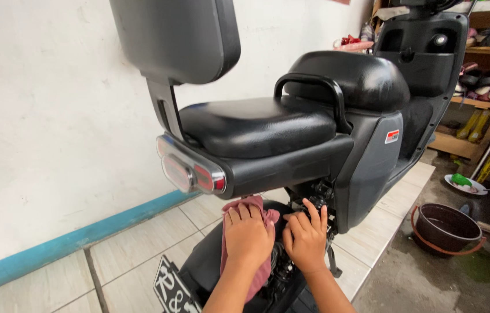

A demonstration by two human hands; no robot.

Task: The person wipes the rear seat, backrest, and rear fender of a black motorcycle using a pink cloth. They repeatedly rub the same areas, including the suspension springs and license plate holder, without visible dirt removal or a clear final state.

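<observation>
Looking down, I see a black electric scooter (337, 145) filling the space above my hands, its padded backrest (178, 37) and rear seat (256, 124) over the red tail light (190, 171) just above my left hand. My left hand (248, 235) lies flat, fingers together, pressing a dusty pink cloth (262, 217) onto the rear fender (207, 264). Just beside it my right hand (306, 237) rests with fingers loosely curled, holding nothing, on the dark parts under the seat, with a brown basin (445, 229) well off to its right.

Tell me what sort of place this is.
Probably a home garage or covered porch: a black scooter parked on a tiled floor, wooden shoe shelves behind it, and a dark wash basin on the ground.
</observation>
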